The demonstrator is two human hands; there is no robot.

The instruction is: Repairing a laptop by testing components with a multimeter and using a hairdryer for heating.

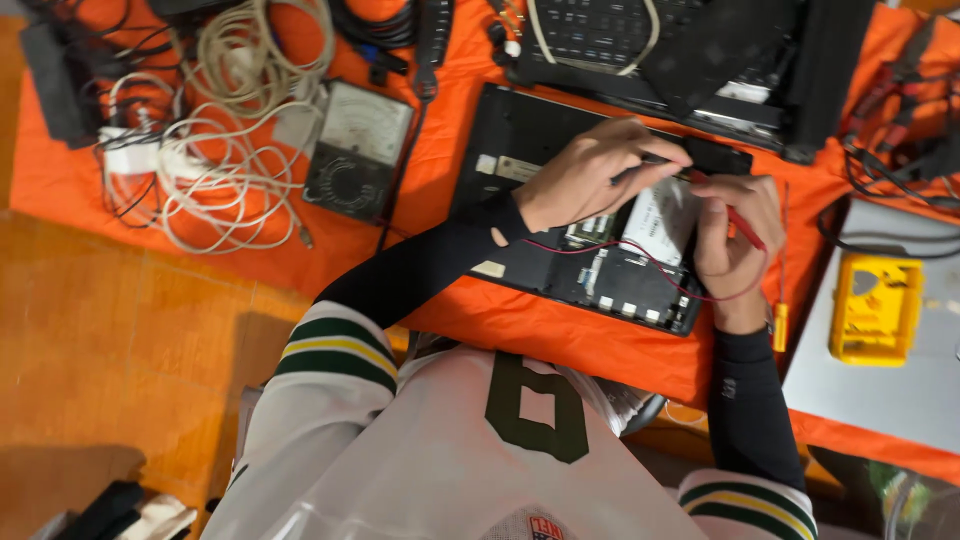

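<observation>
The person stands over the worktop [560, 325], draped in an orange cloth, working on an opened laptop base [530, 170] that lies bottom-up with its cover off and its circuit boards exposed.

Left hand [590, 175]: closed in a pinch on a black probe [650, 165], tip lowered toward the internals near a silver drive [660, 220].

Right hand [735, 225]: closed round a red probe [745, 228], also angled into the open bay. A thin red lead [640, 258] trails from it across the boards.

Surroundings: an analogue meter [358, 150] sits well to the left of the laptop base; beside it lies a tangle of white cables [225, 150]. A second dismantled laptop [680, 50] lies beyond. A yellow-handled screwdriver [780, 300] rests just right of the right hand, and a yellow meter case [877, 305] sits on a grey panel [880, 390] further right.

Risks, as judged from this position:
- Both probe tips are close together over bare circuitry; a slip could bridge neighbouring contacts and short them.
- The slack red lead drapes over components and could snag, jerking a probe off its point.
- The meter stands apart from the work, so glancing away to read it may let a tip wander.
- Whether the board is powered cannot be told.
</observation>
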